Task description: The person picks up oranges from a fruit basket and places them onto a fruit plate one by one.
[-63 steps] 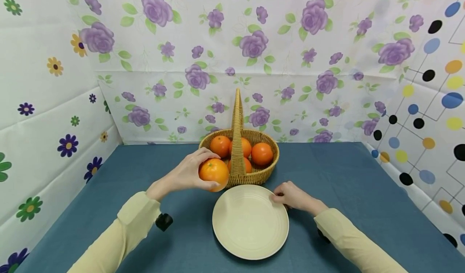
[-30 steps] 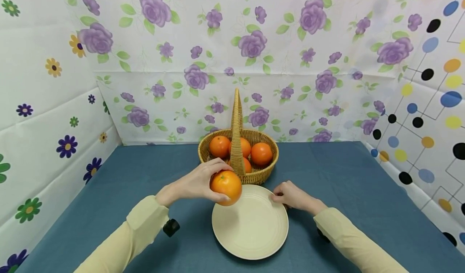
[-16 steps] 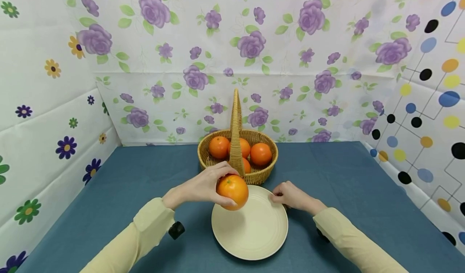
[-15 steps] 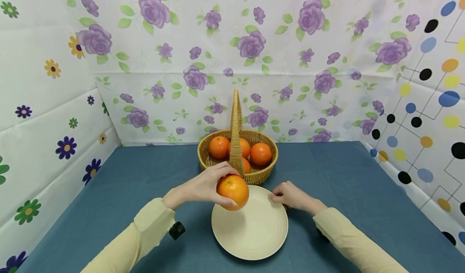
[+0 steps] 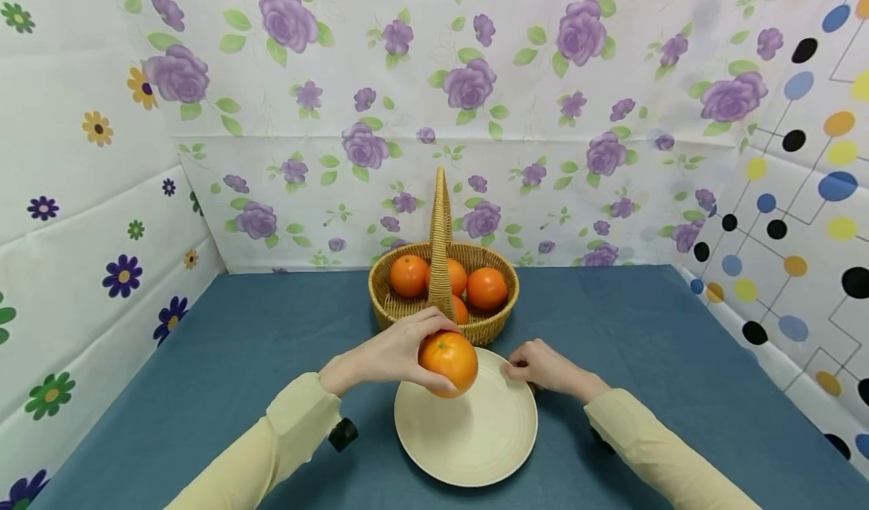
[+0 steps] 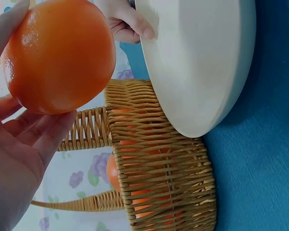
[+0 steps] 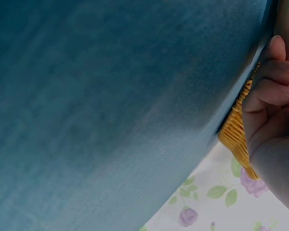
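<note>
Rose-print sheet [image 5: 407, 95] upright along the 12 o'clock edge of the worktop [image 5: 299, 314] (12 taken as directly away from the person throughout). Worktop surface blue. Side sheets: flower-print [image 5: 68, 140] toward 9–10 o'clock, dotted [image 5: 774, 231] toward 2–3.

Wicker basket [image 5: 483, 333] stands on the worktop, tall handle [image 5: 440, 284] upright across it. Cream plate [image 5: 478, 442] lies at the basket's 6 o'clock, close to it; contact between the two cannot be told.

Left hand [image 5: 394, 350] reaches in from the plate's 8 o'clock side, fingers and thumb clamped on an orange. Right hand [image 5: 551, 367] at the plate's 1–2 o'clock rim: thumb laid over the rim, remaining fingers curled, pinching the plate there.

Held orange [image 5: 449, 364] is raised above the plate, toward its 11 o'clock, apart from its surface. Basket oranges [image 5: 486, 289]: four visible, at roughly 10, 12, 3 and 5 o'clock within the basket; those at 12 and 5 partly hidden by the handle.
</note>
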Demonstrator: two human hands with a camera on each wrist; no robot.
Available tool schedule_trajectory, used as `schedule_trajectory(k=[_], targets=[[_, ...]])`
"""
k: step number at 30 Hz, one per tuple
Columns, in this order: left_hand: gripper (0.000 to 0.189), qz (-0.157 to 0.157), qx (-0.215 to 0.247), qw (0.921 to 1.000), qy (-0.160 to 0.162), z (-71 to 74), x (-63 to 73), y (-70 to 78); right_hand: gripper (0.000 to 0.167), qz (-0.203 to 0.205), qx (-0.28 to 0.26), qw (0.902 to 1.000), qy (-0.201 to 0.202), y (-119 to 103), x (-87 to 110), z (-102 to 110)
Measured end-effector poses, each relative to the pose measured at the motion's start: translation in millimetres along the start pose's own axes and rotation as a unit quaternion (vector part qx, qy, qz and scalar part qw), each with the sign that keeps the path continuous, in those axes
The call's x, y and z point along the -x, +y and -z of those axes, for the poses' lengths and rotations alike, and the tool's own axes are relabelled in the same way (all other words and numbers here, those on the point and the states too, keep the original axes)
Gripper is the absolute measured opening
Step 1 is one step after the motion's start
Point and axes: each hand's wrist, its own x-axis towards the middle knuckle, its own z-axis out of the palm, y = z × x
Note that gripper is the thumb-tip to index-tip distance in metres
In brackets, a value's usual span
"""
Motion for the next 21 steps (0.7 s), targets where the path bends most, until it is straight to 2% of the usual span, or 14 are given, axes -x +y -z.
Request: schedule_trajectory(k=[8,21], targets=[[0.06,0.008,-0.004,0.9999,-0.006,-7.2,-2.9,-2.0,0.033,0.004,-0.005,1.0,0.002,0.4,0.2,0.0],[0.065,0.047,-0.009,0.9986,-0.022,-21.3,-7.8,-0.8,0.031,0.001,0.002,1.0,0.001,-0.7,0.0,0.3]])
